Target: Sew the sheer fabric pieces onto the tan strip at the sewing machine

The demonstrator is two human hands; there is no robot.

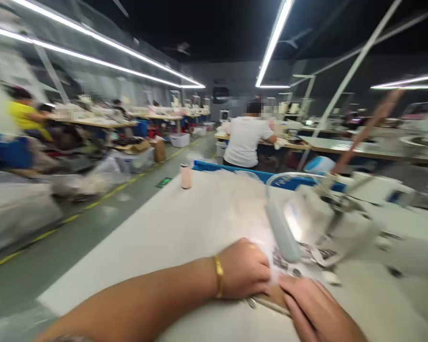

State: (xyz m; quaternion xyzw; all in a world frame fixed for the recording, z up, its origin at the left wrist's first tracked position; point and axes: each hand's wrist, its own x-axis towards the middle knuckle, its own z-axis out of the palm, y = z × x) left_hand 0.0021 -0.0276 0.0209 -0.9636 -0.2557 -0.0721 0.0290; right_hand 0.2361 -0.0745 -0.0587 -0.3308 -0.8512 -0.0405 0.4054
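Note:
My left hand (244, 268), with a gold bangle at the wrist, is closed on the left end of a small tan piece (273, 297) lying on the white table. On the right end of that piece rest the pressed-together fingers of my right hand (312, 304). Both hands are close together, just in front of a sewing machine (306, 213) with a bright lamp; its needle area is blurred. The tan piece is partly covered by my fingers, and its exact shape is unclear.
A pink thread cone (186, 176) stands at the far left of the white table (128, 247). Blue material (228, 167) lines the back edge. Beyond it a person in a white shirt (247, 140) sits at another table. Bags and bins line the aisle at left.

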